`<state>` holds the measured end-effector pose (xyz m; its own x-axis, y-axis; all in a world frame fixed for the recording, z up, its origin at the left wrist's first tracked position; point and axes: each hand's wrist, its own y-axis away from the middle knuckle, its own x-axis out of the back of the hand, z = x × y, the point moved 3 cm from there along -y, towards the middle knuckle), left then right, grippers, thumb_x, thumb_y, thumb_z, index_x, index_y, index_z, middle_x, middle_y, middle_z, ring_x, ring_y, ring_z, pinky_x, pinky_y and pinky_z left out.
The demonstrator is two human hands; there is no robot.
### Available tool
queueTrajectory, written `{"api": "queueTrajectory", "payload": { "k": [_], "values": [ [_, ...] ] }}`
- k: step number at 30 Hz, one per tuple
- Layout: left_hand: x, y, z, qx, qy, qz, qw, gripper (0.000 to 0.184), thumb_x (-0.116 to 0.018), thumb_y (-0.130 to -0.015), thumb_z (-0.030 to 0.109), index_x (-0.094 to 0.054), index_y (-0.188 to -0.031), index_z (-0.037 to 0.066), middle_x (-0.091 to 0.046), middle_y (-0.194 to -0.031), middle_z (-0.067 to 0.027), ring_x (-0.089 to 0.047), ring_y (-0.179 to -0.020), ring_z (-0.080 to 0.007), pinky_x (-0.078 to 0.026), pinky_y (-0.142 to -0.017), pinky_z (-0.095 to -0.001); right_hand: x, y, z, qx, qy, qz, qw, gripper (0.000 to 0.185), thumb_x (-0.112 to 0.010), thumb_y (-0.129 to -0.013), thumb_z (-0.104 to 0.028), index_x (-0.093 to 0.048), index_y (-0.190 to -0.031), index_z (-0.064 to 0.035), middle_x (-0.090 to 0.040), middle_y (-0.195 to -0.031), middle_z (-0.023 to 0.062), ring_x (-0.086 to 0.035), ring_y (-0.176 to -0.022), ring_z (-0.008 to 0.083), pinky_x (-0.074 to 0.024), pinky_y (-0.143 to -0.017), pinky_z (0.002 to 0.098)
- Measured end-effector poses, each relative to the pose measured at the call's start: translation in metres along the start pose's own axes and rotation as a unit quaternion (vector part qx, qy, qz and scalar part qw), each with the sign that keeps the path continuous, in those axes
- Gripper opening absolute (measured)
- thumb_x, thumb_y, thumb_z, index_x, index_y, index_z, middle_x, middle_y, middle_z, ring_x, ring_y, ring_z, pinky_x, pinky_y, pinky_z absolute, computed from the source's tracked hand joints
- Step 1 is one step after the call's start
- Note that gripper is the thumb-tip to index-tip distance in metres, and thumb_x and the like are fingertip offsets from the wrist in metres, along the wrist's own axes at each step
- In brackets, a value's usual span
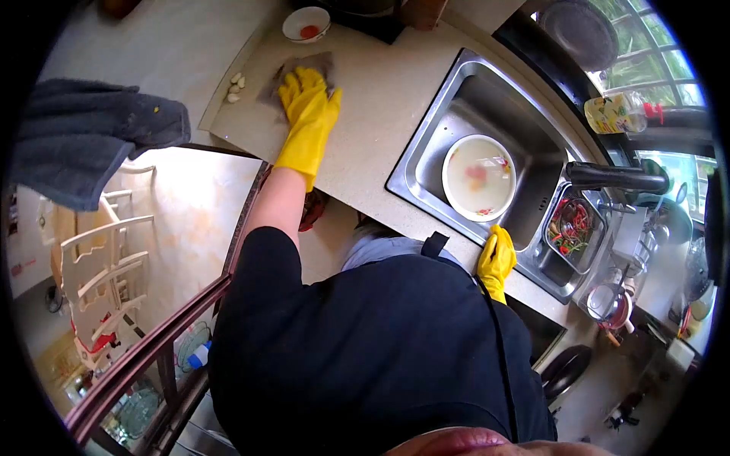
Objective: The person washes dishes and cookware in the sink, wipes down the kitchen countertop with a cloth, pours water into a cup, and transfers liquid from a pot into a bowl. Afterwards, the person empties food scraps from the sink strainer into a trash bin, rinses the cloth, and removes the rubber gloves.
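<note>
My left hand (310,121), in a yellow rubber glove, presses down on a thin greyish-brown cloth (274,90) on the countertop, its fingers bent over the cloth. My right hand (496,262), gloved the same way, rests at the front rim of the steel sink (426,144). Its fingers are curled together, and I see nothing in them. Close to that hand, a white bowl (479,178) with cloudy water stands in the sink; something reddish in it is blurred. Several garlic cloves (234,93) lie left of the cloth. Beyond it is a small white bowl (306,25) with something orange-red inside.
A drain basket (574,232) with vegetable scraps sits in the sink's smaller part, under the black faucet (616,177). A yellow-labelled bottle (614,114) stands by the window. At left hang dark towels (99,129) near a pale chair (110,258).
</note>
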<state>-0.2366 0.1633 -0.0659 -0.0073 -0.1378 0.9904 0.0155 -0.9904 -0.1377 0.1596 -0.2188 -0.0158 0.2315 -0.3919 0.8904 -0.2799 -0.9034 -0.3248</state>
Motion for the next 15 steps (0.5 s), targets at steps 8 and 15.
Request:
{"api": "queueTrajectory", "payload": {
  "k": [8,15],
  "values": [
    [0.014,0.033,0.088,-0.35,0.195,-0.097,0.911,0.055,-0.056,-0.094,0.035,-0.053,-0.14,0.005,-0.042,-0.156,-0.0204,-0.034,-0.144,-0.0454,-0.023,-0.12,-0.0568,-0.004,-0.006,0.002,0.013,0.016,-0.005,1.0,0.022,-0.058,-0.099,-0.015,-0.068,-0.113,-0.0013,-0.071,-0.109,0.0179,-0.067,-0.104,0.0385,-0.0509,-0.092,0.0474],
    [0.046,0.179,0.042,-0.404,0.183,-0.122,0.888,0.069,-0.06,-0.089,0.047,-0.051,-0.145,0.008,-0.04,-0.158,-0.0184,-0.031,-0.146,-0.0474,-0.021,-0.117,-0.062,-0.004,-0.024,0.004,-0.006,0.02,-0.018,1.0,0.023,-0.059,-0.098,-0.015,-0.068,-0.115,-0.0028,-0.071,-0.11,0.0182,-0.067,-0.104,0.0391,-0.0503,-0.094,0.0478]
  ]
}}
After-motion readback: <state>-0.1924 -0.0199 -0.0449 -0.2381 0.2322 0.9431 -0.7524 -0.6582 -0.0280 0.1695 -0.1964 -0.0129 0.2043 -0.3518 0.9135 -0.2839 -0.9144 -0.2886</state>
